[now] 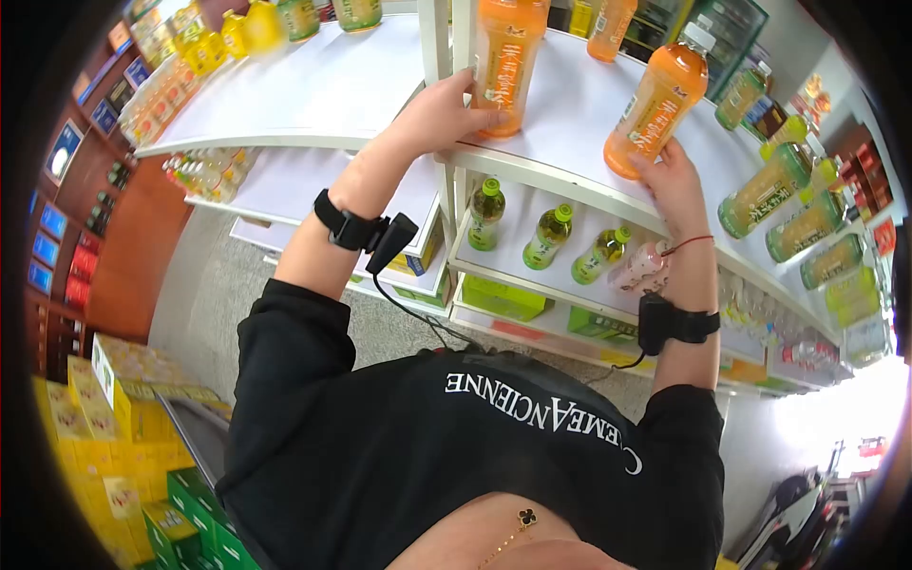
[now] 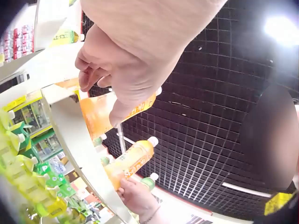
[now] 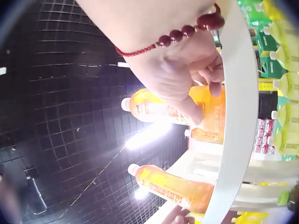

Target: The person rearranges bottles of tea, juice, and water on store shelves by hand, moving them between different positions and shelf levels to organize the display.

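Note:
Two orange drink bottles with white-lettered labels stand on the white upper shelf. My left hand [image 1: 442, 114] grips the lower part of the left orange drink bottle [image 1: 513, 57], thumb across its front. In the left wrist view, my left hand [image 2: 124, 60] reaches round this bottle [image 2: 100, 112] from above in the picture. My right hand [image 1: 676, 185] holds the right orange drink bottle [image 1: 665, 95] low, near the shelf's front edge. In the right wrist view, the right thumb lies along this bottle [image 3: 163, 105] and the fingers bend round its far side, partly hidden.
Another orange bottle [image 1: 611, 28] stands further back. Green-labelled bottles [image 1: 774, 185] line the shelf to the right. Below, green-capped bottles [image 1: 549, 236] occupy a lower shelf. A shelf post [image 1: 435, 38] rises beside the left bottle. Yellow cartons [image 1: 104, 456] are stacked at lower left.

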Motion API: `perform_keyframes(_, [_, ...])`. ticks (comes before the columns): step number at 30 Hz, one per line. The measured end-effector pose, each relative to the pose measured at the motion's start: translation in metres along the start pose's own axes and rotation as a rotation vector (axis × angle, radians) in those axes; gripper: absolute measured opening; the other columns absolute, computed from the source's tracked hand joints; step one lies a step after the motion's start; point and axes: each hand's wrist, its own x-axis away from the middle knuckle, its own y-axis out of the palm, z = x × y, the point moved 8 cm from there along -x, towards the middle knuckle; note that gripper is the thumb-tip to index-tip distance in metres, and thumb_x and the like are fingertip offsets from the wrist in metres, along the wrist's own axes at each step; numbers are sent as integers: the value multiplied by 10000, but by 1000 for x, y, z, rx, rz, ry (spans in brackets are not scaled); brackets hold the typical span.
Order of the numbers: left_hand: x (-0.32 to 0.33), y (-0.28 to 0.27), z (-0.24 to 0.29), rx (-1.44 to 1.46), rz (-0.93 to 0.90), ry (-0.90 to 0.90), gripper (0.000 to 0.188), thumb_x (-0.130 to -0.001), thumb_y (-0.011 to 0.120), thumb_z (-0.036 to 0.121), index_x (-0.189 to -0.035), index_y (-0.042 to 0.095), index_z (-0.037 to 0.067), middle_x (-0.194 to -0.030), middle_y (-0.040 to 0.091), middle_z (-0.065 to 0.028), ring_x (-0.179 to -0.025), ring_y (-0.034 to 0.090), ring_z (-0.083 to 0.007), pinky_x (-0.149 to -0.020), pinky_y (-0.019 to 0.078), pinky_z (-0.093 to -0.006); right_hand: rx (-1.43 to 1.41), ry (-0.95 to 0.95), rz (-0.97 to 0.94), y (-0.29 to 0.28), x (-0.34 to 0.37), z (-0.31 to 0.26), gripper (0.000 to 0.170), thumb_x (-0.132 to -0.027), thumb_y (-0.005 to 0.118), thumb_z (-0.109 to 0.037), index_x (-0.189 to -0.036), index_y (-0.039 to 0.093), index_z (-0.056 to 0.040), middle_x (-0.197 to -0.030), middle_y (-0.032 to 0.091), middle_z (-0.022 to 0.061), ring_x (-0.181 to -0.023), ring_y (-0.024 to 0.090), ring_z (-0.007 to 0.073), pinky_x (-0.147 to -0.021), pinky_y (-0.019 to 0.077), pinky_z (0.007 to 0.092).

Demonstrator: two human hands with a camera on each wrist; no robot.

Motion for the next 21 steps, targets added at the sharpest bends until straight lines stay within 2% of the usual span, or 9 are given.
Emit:
perform_keyframes(1, [-3,6,-2,10,-34,-68,605,-789,715,364,-1175,509,-56,-1062,628,-216,-912,655,-297,-781,516,-376,-38,-30,-17,1,-2,3,514,-823,696,-180,-1254,502,23,-1190,605,93,-899,623,123,-835,471,255])
perform_keyframes(5, [-3,6,-2,2,68,-109,573,-784,720,390,-1087,535,-60,-1023,639,-221,-938,645,-295,-795,508,-356,-19,-123,-10,-1,-8,10,549,-827,699,-216,-1273,473,12,-1148,630,118,-974,631,163,-874,468,281])
perform_keyframes(10, [-24,9,-9,32,39,-135,690,-730,760,424,-1130,530,-89,-1086,618,-231,-1023,609,-297,-863,479,-350,98,-19,-22,0,3,-2,545,-835,686,-237,-1270,465,5,-1137,639,143,-1020,631,206,-890,463,298])
perform_keyframes(11, [-32,7,-8,28,44,-138,690,-730,760,424,-1130,530,-89,-1086,618,-231,-1023,609,-297,-863,479,-350,95,-24,-27,-1,1,0,545,-835,686,-237,-1270,465,5,-1137,639,143,-1020,631,206,-890,463,298])
perform_keyframes(13, [-40,9,-12,-90,-7,-263,554,-829,697,312,-1248,515,-1,-1163,602,-139,-1071,571,-214,-936,439,-331,73,-101,-15,-1,-2,1,544,-840,680,-249,-1270,462,2,-1136,639,141,-1043,622,223,-901,457,307])
perform_keyframes(16, [-53,9,-12,-111,-2,-309,573,-825,700,326,-1243,510,-17,-1170,605,-147,-1076,575,-232,-938,436,-337,103,-106,-9,-2,-1,-4,547,-841,677,-259,-1271,459,-1,-1132,641,140,-1055,617,235,-910,453,313])
perform_keyframes(21, [-66,14,-24,-86,38,-291,587,-821,705,348,-1240,511,-13,-1166,614,-158,-1076,583,-233,-927,442,-329,154,-88,24,-3,4,-9,534,-839,680,-268,-1252,474,0,-1116,646,141,-1035,626,246,-895,461,323])
